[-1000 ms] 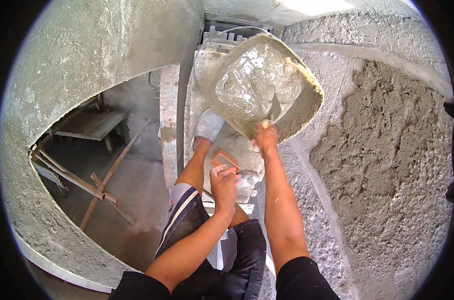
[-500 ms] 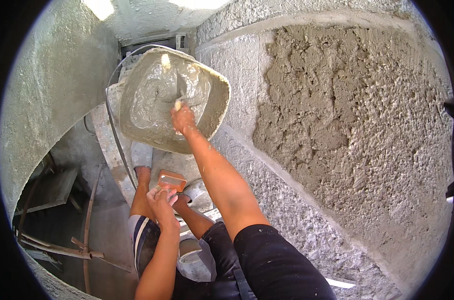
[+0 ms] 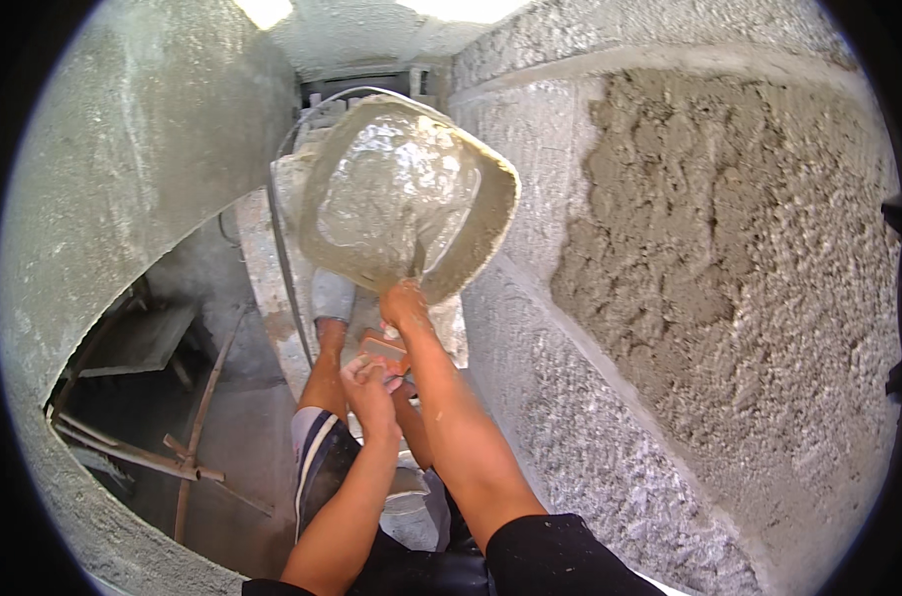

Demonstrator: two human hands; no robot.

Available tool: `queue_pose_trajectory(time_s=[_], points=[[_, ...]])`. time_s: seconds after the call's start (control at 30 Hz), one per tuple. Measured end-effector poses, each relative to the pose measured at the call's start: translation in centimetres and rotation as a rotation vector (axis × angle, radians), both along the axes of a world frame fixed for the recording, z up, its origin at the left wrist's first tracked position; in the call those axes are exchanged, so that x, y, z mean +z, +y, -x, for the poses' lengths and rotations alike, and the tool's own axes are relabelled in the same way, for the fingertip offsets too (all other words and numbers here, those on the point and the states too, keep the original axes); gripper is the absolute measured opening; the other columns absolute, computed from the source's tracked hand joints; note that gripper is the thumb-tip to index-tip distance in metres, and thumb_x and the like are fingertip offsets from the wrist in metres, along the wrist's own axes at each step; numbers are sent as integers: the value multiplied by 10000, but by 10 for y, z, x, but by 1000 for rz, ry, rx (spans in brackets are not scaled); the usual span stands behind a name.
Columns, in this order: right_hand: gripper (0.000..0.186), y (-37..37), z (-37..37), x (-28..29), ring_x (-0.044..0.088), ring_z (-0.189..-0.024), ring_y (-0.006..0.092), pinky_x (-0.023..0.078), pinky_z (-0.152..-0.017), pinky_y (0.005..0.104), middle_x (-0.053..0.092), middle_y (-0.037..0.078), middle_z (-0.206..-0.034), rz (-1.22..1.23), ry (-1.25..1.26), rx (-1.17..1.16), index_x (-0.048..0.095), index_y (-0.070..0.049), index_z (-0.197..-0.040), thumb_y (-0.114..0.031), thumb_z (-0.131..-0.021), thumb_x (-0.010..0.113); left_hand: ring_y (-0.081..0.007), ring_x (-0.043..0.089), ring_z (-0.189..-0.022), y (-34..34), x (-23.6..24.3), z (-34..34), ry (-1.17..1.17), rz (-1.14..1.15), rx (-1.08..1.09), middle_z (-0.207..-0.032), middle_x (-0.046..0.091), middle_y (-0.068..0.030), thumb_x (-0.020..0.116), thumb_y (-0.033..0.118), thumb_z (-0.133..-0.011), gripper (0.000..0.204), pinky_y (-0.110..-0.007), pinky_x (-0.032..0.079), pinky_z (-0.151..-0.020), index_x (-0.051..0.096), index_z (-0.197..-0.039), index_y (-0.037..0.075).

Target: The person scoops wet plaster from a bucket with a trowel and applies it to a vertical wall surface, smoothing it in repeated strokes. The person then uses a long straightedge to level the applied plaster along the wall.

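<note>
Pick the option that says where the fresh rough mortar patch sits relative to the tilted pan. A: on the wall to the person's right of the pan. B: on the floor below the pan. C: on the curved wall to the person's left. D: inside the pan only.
A: the rough mortar patch covers the block wall to the right of the mortar pan, which the right hand grips at its lower rim.

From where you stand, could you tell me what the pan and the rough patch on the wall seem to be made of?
The mortar pan looks like flexible rubber or plastic, since its rim bends; grey wet mix coats it. The wall patch looks like fresh cement plaster: darker, lumpy and unsmoothed. The right hand grips the pan's rim.
</note>
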State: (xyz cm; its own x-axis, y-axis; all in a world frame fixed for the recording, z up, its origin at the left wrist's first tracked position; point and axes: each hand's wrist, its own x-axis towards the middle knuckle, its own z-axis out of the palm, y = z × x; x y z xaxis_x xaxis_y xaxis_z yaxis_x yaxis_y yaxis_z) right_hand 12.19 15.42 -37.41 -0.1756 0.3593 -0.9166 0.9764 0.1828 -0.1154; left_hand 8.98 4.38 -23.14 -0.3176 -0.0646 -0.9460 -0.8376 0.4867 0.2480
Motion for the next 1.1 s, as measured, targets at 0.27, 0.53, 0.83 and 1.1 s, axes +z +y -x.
queue_pose_trajectory(time_s=[0.27, 0.53, 0.83, 1.1], points=[[302, 72, -14, 32, 560, -499, 161, 478, -376, 347, 558, 70, -768, 406, 306, -1153, 542, -5, -1192, -202, -989, 649, -224, 692, -945, -1, 12, 3, -5, 36, 39, -1158, 642, -147, 560, 34, -950, 334, -318, 568, -775, 437, -1259, 7], [544, 79, -3, -22, 681, -1104, 438, 539, -973, 503, 673, 305, -1206, -261, -82, -186, 531, -24, -1361, -453, -1037, 450, -230, 696, -921, -7, 12, 4, 4, 13, 49, -1186, 638, -182, 562, 21, -936, 391, -313, 564, -756, 413, -1294, -34], [541, 139, 6, 7, 671, -1137, 425, 545, -960, 508, 681, 279, -1207, -479, -70, -214, 566, -11, -1312, -468, -1048, 446, -228, 694, -922, 7, 11, 4, 26, -24, 53, -1161, 640, -184, 563, 23, -930, 373, -311, 557, -771, 430, -1274, -36], [561, 111, 7, 28, 677, -1089, 445, 534, -952, 528, 694, 270, -1148, -239, 69, 81, 610, 8, -1234, -486, -1067, 403, -222, 702, -929, -8, 13, 3, 20, -2, 7, -1158, 646, -160, 551, 40, -957, 352, -303, 573, -781, 427, -1282, -13]])
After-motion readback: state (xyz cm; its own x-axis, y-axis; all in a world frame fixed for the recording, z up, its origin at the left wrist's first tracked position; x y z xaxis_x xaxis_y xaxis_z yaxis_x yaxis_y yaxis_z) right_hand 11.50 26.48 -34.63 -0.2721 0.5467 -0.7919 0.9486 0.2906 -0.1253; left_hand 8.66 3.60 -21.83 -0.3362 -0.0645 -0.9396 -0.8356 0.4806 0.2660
